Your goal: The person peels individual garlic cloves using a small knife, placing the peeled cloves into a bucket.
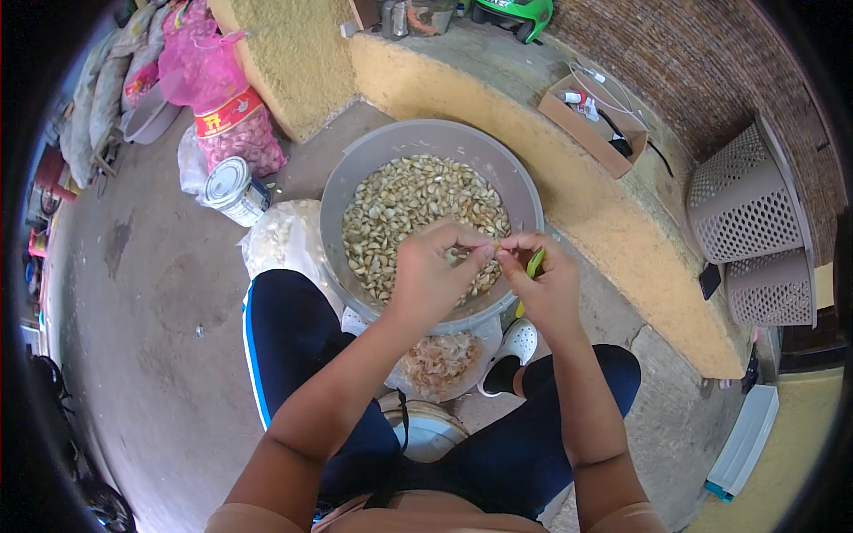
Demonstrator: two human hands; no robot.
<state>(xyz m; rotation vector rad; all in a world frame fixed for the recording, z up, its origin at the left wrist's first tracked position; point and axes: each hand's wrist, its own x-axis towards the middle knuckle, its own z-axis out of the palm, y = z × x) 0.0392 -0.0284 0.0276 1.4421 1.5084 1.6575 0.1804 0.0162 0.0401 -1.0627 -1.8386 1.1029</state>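
A large grey tub (524, 191) holds many pale garlic cloves (418, 191) in what looks like water. Over its near right part, my left hand (440, 266) and my right hand (544, 275) meet fingertip to fingertip. Both pinch a small brownish clove (498, 246) between thumb and index finger. A yellow-green knife handle (535, 261) also rests in my right hand, against the palm side. Below the tub, between my legs, sits a clear container with papery brown peels (440, 362).
Left of the tub are a plastic bag of pale cloves (277, 238), a white-lidded can (233, 188) and pink mesh sacks (240, 133). A yellow ledge (533, 164) runs along the right, bearing a cardboard box (591, 129). Grey perforated baskets (746, 209) stand further right.
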